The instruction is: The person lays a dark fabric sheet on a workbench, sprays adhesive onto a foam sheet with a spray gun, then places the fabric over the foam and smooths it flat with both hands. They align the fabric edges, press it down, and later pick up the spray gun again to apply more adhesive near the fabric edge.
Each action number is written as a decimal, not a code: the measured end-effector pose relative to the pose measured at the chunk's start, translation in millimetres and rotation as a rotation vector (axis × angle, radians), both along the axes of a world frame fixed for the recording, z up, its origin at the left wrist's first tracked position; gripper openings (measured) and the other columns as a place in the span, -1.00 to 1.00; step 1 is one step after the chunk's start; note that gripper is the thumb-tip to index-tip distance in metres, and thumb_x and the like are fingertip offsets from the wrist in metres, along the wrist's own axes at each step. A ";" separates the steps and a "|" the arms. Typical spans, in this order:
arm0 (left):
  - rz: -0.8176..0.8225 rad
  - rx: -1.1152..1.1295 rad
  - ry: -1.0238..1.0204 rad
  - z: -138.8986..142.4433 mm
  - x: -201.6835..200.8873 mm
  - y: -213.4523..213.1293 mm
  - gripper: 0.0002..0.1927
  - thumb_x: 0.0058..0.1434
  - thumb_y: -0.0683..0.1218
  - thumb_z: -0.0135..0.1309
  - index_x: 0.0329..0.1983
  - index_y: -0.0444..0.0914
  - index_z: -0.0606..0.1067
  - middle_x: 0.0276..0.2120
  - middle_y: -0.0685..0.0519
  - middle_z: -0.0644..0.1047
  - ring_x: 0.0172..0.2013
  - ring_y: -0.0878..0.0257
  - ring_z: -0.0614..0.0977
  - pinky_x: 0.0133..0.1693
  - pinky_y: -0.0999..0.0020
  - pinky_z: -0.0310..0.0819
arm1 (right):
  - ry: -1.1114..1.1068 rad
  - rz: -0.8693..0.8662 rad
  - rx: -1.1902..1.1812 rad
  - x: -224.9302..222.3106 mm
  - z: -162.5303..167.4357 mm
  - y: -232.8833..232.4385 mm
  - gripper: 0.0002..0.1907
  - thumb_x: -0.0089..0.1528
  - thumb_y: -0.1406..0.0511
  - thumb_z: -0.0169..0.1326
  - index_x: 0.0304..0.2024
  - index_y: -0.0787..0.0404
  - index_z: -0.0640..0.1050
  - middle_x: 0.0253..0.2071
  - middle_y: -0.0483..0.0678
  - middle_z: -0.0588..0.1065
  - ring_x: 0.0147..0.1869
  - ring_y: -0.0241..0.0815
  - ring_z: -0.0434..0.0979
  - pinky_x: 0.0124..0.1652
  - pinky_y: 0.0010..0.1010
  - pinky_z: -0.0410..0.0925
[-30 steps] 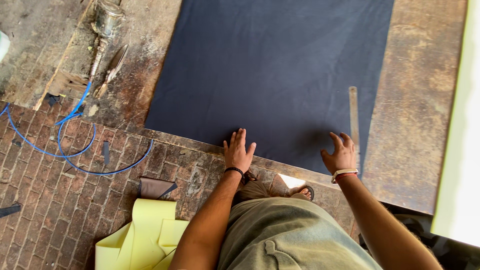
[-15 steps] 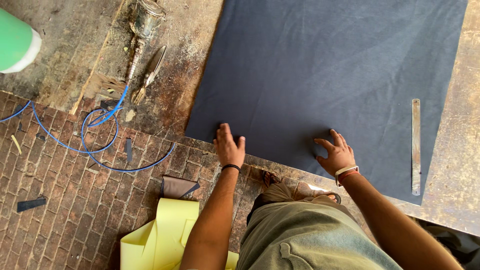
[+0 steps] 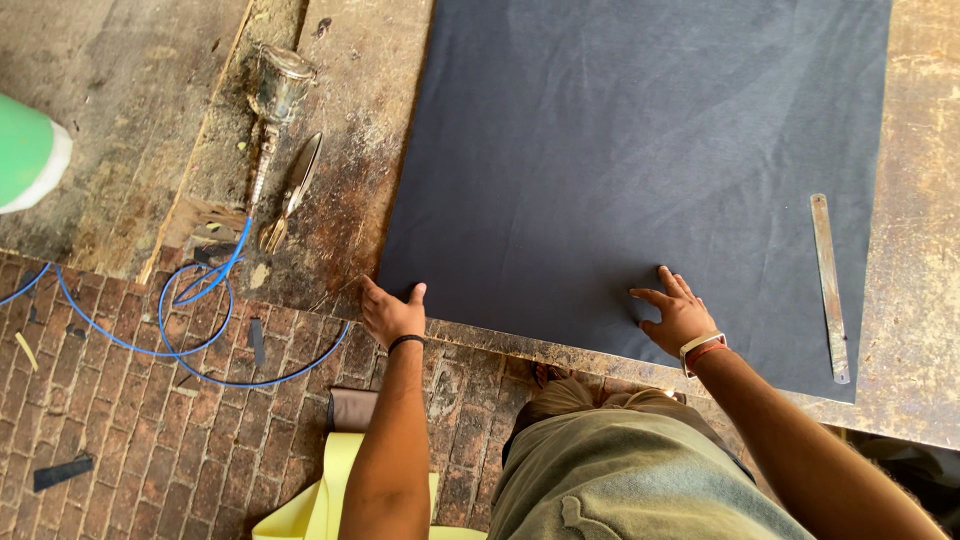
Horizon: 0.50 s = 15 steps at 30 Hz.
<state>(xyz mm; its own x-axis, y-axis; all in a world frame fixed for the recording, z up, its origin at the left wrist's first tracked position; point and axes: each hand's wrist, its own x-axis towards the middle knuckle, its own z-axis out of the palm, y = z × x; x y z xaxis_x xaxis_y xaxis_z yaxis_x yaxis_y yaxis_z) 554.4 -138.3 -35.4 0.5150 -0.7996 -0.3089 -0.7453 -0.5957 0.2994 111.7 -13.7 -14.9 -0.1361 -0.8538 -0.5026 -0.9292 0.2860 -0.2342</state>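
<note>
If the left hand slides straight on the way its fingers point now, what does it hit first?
The left hand sits at the near left corner of the dark sheet, fingers pointing away from the body along the sheet's left edge. Going straight on, it would likely meet only that sheet and the bare worktable; the scissors lie well left.

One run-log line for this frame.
left hand: at dark sheet corner | right hand: flat on sheet | metal ruler: right edge
</note>
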 end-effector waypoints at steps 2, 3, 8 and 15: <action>-0.074 -0.086 -0.072 3.7 5.9 -1.0 0.05 0.18 0.20 0.27 0.54 -0.21 -0.06 0.43 -0.20 0.13 0.41 -0.10 0.17 0.34 -0.11 0.07 | -0.007 0.007 -0.012 -1.0 2.9 2.1 -0.33 0.15 0.15 0.27 0.31 -0.39 0.41 0.60 -0.04 -0.09 0.65 -0.02 -0.13 0.45 -0.05 0.05; -0.089 -0.139 -0.091 4.9 9.7 -1.2 -0.05 0.21 0.13 0.26 0.52 -0.18 0.02 0.38 -0.17 0.24 0.34 -0.06 0.28 0.29 -0.06 0.19 | -0.010 0.010 -0.017 -1.5 4.6 3.6 -0.33 0.15 0.15 0.27 0.31 -0.39 0.41 0.60 -0.04 -0.09 0.65 -0.01 -0.12 0.45 -0.05 0.05; -0.080 -0.243 -0.096 10.1 27.9 -3.9 -0.36 0.28 -0.12 0.21 0.43 -0.08 0.32 -0.03 0.08 0.64 -0.02 0.13 0.67 0.02 0.19 0.58 | -0.021 0.018 -0.016 -0.1 7.7 7.1 -0.35 0.18 0.14 0.24 0.32 -0.37 0.39 0.60 -0.05 -0.10 0.65 -0.02 -0.13 0.46 -0.05 0.03; -0.269 -0.370 0.282 13.1 -51.9 -0.9 -0.42 0.17 -0.14 0.28 0.26 -0.07 0.41 -0.16 0.07 0.67 -0.13 0.12 0.70 0.00 0.18 0.57 | -0.117 -0.035 -0.026 -16.2 6.5 9.8 -0.51 0.25 0.13 0.14 0.26 -0.19 0.47 0.58 -0.21 -0.03 0.63 -0.17 -0.02 0.43 -0.21 0.10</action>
<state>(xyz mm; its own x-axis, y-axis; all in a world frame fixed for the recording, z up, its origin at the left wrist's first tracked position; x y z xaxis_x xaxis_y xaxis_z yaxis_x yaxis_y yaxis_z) 502.5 -139.2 -22.3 0.2151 -0.9734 -0.0784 -0.7170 -0.2119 0.6641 95.5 -3.9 -8.3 -0.1080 -0.8623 -0.4948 -0.8847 0.3104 -0.3477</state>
